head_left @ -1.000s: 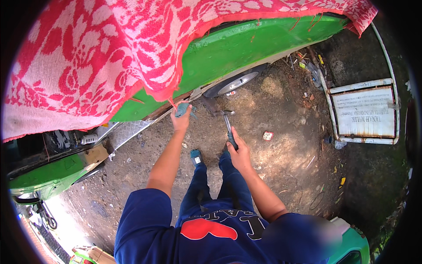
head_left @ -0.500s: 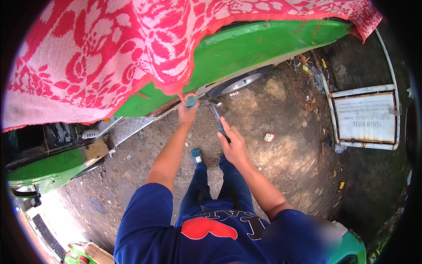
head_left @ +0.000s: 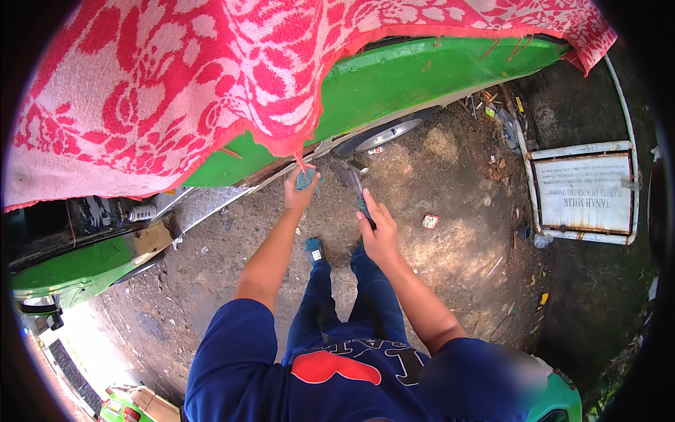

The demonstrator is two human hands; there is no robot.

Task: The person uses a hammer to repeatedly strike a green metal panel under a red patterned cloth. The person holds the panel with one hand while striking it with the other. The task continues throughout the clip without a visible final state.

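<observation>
My left hand (head_left: 299,193) is closed around a teal, cloth-like bundle (head_left: 306,178) just below the lower edge of the green car body (head_left: 394,77); whether something hard is inside it cannot be made out. My right hand (head_left: 380,233) grips the dark handle of a hammer (head_left: 356,181). The hammer's metal head points up and away from me, to the right of the bundle and apart from it. A red-and-pink patterned towel (head_left: 190,91) drapes over the car, and its frayed corner hangs down to my left hand.
A car wheel (head_left: 388,135) lies beyond the hammer. To the left are an open green door (head_left: 77,271), a metal sill plate (head_left: 207,209) and a spray can (head_left: 143,213). A rusty white framed sign (head_left: 583,190) stands right. Litter, including a crumpled packet (head_left: 430,221), dots the dirt ground.
The hammer and my right hand have shifted slightly right and down, away from the bundle. My left hand has moved slightly down, and the bundle shows more loose, fabric-like edges.
</observation>
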